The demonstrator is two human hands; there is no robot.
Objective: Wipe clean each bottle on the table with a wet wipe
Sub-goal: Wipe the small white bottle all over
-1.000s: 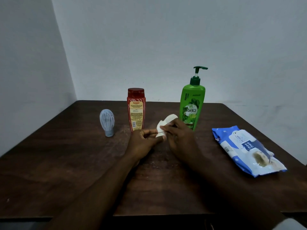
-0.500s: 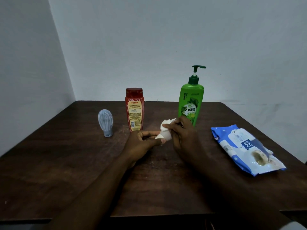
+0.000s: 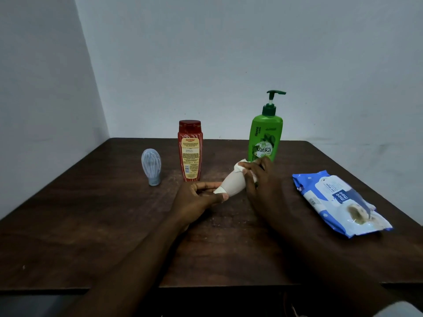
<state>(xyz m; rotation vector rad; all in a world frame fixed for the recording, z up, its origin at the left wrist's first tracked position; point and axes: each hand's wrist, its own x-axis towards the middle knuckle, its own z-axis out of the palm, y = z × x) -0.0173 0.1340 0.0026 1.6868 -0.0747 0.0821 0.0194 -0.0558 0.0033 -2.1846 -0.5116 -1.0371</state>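
A small white bottle (image 3: 233,184) lies tilted between my hands above the table's middle. My left hand (image 3: 196,202) pinches its cap end between thumb and fingers. My right hand (image 3: 263,179) presses a white wet wipe (image 3: 240,164) round the bottle's upper end, fingers curled over it. Behind them a red bottle (image 3: 190,152) and a green pump bottle (image 3: 265,138) stand upright. A small grey-blue bottle (image 3: 151,165) stands on its cap at the left.
A blue and white wet-wipe pack (image 3: 338,200) lies flat at the right of the dark wooden table (image 3: 91,225). White walls close the back and the left side. The table's front edge runs just below my forearms.
The white bottle shows more of its body between my hands, and my right hand with the wipe has moved up to its far end. The standing bottles have not moved.
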